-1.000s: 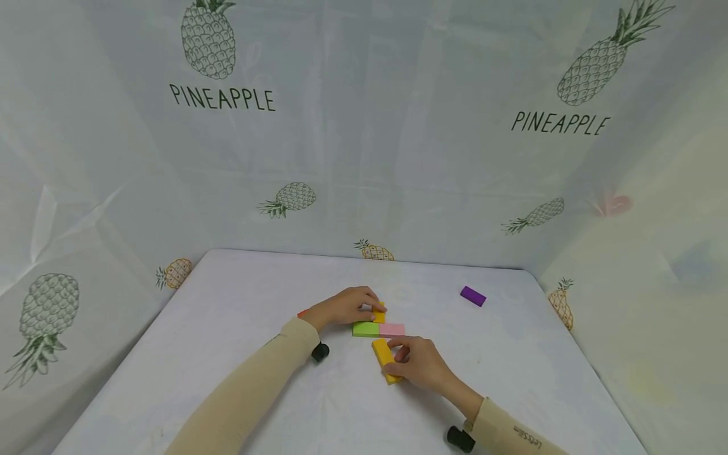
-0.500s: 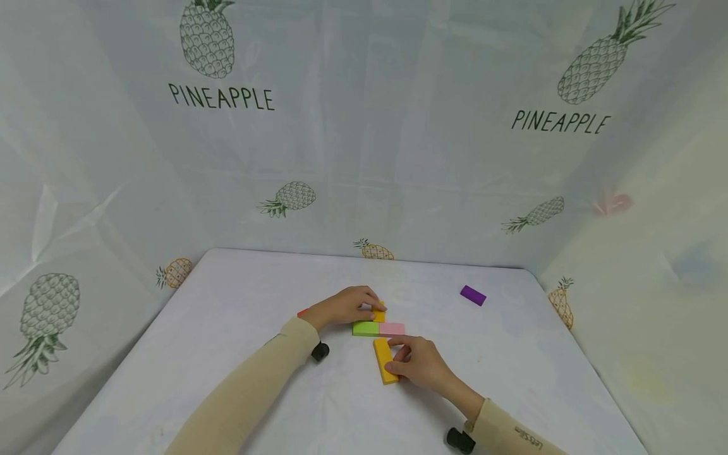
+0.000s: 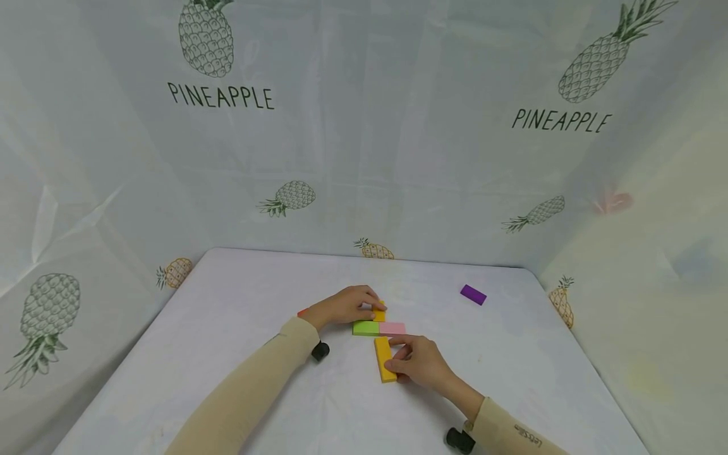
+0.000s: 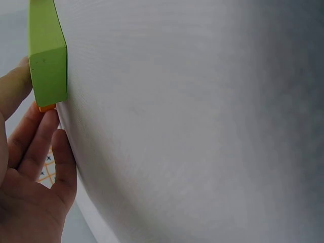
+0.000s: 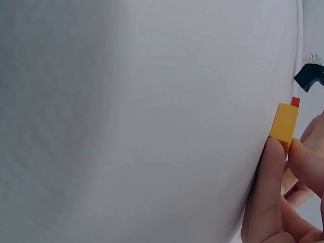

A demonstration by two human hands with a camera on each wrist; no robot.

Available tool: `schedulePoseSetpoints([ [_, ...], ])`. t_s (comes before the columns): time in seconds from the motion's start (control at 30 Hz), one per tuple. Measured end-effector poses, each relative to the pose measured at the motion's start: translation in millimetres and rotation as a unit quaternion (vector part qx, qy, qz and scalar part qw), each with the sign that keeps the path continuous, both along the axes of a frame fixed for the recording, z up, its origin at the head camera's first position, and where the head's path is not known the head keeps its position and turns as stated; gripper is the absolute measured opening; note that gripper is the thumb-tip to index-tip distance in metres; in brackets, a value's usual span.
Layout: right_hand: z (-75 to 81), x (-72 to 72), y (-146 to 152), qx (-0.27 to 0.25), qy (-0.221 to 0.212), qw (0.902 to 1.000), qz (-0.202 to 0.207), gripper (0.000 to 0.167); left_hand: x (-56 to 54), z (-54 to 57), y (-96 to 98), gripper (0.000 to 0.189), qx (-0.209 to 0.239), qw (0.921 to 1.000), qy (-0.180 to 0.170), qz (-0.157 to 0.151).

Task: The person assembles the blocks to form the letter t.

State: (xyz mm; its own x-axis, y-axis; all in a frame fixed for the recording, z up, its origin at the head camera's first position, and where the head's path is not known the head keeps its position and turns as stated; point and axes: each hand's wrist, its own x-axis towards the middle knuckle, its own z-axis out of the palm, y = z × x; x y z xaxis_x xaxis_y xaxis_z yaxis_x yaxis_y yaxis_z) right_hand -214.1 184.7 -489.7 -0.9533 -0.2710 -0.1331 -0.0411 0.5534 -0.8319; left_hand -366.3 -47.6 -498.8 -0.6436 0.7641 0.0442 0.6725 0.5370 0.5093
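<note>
On the surface, your right hand is the nearer grip, pinching the near yellow block just to its left, long axis pointing away from you, far end close to the seam between green block and pink block; your left hand pinches the far yellow block beyond.

Wraps a white-covered table, rounded at its far corners, in pale hanging cloth behind and on both sides. Bears outlined pineapples — dark green, with smaller orange ones lower down. Reads "PINEAPPLE" twice in dark capitals. Creases sharply at the left, takes soft light, turns creamier on the right — with a faint reddish print there.
</note>
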Motion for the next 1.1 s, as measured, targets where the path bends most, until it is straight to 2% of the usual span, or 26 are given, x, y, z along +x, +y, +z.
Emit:
schedulePoseSetpoints([
  [0.27,-3.6,-1.1,-0.5,-0.003,-0.016,0.9998,-0.012,0.054,1.1,2.3,0.9,0.033,-0.005,1.0000,-0.001,0.002],
  [0.73,-4.4,-0.8,-4.6,-0.018,-0.028,0.9992,-0.019,0.057,-2.8,-2.6,-1.1,0.032,-0.004,1.0000,0.004,-0.003],
  [1.1,-5.8,-1.6,-9.6,-0.030,-0.036,0.9983,-0.036,0.058,-1.0,0.3,-1.5,0.032,-0.001,0.9999,0.007,-0.009],
])
